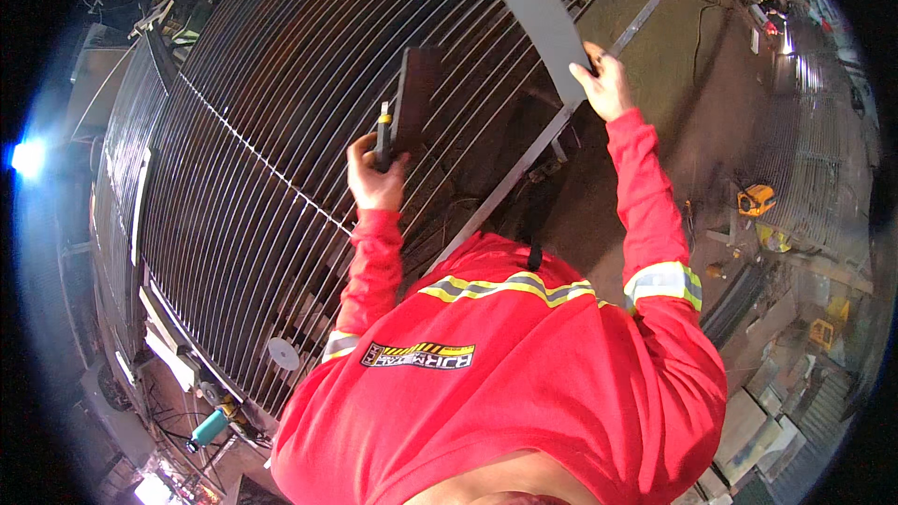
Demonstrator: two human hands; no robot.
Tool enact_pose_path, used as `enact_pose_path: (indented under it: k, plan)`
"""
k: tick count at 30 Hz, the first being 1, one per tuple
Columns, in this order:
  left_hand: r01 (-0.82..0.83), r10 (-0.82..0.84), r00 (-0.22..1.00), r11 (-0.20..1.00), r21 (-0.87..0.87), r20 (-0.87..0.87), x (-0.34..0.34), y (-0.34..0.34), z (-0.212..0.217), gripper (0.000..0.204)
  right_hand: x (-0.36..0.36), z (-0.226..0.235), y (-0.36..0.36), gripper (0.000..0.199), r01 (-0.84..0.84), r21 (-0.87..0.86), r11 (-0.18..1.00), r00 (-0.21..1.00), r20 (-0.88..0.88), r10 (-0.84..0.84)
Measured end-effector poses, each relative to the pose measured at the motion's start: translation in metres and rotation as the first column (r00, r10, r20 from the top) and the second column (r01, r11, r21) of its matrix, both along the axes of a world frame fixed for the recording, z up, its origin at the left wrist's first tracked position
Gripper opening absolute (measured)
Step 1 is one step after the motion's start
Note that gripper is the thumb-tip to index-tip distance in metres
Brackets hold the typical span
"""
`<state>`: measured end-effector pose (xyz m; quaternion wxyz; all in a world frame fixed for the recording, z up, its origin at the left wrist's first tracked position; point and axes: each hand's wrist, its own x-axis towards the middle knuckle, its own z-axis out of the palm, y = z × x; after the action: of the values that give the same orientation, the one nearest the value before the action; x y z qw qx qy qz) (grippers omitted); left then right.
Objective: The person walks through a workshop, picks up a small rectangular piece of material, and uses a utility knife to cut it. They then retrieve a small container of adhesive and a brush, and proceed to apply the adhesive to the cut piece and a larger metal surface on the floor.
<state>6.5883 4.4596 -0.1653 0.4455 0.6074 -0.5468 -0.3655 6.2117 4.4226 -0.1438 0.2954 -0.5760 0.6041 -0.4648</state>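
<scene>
My left hand (376, 182) is closed around a slim black tool (383, 136) with a yellow band and a pale tip; its exact kind is unclear. The same hand grips a dark, flat rectangular plate (418, 93), seen at a slant. Out to the right, my right hand (606, 86) pinches the lower end of a smooth grey rectangular plate (545, 33), its thumb on the face. Both plates are raised above a rack of long parallel metal bars (281, 84). The two plates are apart from each other.
A straight metal rail (524, 161) edges the rack in front of me. A pale round disc (282, 353) lies at lower left, near a teal-and-yellow power tool (210, 427). On the right are a yellow tool (756, 199) and several stacked pale slabs (748, 425).
</scene>
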Motion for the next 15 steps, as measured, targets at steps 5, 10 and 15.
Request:
enact_pose_path:
  k: [5, 10, 15]
  plan:
    - [0.025, -0.032, 0.998, 0.993, -0.112, -0.062, 0.068, -0.006, 0.021, 0.051, 0.028, -0.018, -0.093, 0.052, -0.460, 0.272, 0.845, 0.886, 0.199, 0.419]
    - [0.049, -0.016, 0.978, 0.987, -0.154, 0.208, 0.104, -0.019, 0.037, 0.051, 0.051, -0.059, -0.133, 0.056, -0.099, 0.490, 0.866, 0.872, -0.377, 0.313]
    - [0.093, -0.035, 0.906, 0.989, -0.117, 0.423, 0.106, -0.034, 0.048, 0.068, 0.085, -0.032, -0.101, 0.045, 0.061, 0.130, 0.990, 0.661, -0.748, 0.058]
